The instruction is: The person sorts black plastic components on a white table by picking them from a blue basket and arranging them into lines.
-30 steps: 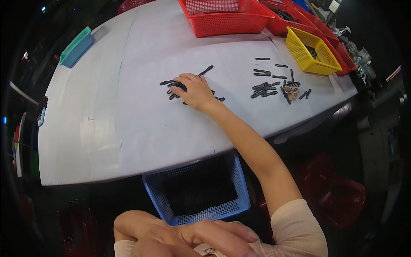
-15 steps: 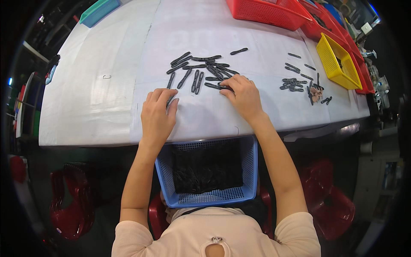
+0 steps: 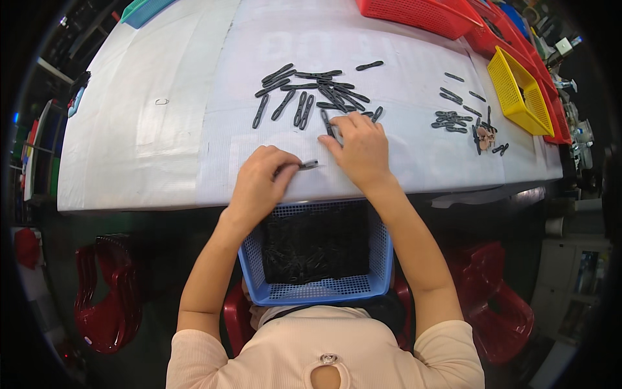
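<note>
My left hand (image 3: 264, 178) pinches one end of a slim dark plastic strip (image 3: 310, 165) just above the table, near its front edge. My right hand (image 3: 359, 148) has its thumb and fingers round another slim dark strip (image 3: 327, 122), which points away from me. Beyond both hands lies a loose pile of the same strips (image 3: 330, 93), narrow, black-grey and slightly waisted. A few of them, such as a single strip (image 3: 282, 105), lie apart on the left of the pile.
A blue mesh basket (image 3: 251, 259), with many black pieces inside, rests on my lap below the table (image 3: 149, 155). More strips (image 3: 450, 120) lie to the right. A yellow basket (image 3: 512, 97) and red baskets (image 3: 421, 14) stand behind; a teal basket (image 3: 142, 11) is far left.
My left hand has moved right and nearer, with a strip now showing from its fingers. My right hand has drawn a strip towards me from the pile. The view has shifted slightly.
</note>
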`<state>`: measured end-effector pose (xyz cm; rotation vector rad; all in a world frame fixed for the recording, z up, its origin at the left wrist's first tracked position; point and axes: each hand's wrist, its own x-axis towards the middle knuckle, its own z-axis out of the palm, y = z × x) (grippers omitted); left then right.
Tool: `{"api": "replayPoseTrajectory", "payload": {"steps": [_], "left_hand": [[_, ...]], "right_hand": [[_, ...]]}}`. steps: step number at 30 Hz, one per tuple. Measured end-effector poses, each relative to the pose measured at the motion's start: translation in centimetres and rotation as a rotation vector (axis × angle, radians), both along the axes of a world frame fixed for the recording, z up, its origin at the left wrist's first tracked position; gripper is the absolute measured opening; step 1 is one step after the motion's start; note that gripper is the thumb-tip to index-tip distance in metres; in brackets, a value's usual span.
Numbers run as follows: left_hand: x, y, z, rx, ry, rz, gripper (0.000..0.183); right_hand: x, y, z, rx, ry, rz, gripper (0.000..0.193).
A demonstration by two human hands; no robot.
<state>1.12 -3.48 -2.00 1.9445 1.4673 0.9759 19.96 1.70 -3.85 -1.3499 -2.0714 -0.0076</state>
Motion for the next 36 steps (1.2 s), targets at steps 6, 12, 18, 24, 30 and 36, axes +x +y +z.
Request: {"api": "replayPoseTrajectory", "payload": {"steps": [6,12,18,24,30,36], "left_hand": [[1.0,2.8,0.4,0.237,0.166,0.091,0.013],[2.6,6.5,-1.2,0.306,0.456,0.133,0.016],[3.0,7.3,-1.3,0.359,0.746,0.12,0.012],[2.0,8.0,-1.4,0.369,0.812,0.11,0.01],[1.6,4.4,3.2,-0.142,0.11,-0.139,0.009],[0.2,3.5,1.3,-0.014,0.262,-0.144,0.009]], "right_hand": [[0.4,0.3,0.5,-0.015,-0.275,-0.018,0.012],[3.5,-0.1,3.5,-0.541,0.122,0.077,0.01],[5.7,4.1,1.7,-0.105,-0.126,0.164,0.01],[5.6,5.1,0.9,0.122,-0.398,0.236,0.005],[5.4,2.3,4.4,-0.675,-0.006,0.472,0.008],[6.4,3.3,3.2,-0.475,0.083,0.462,0.015]]}}
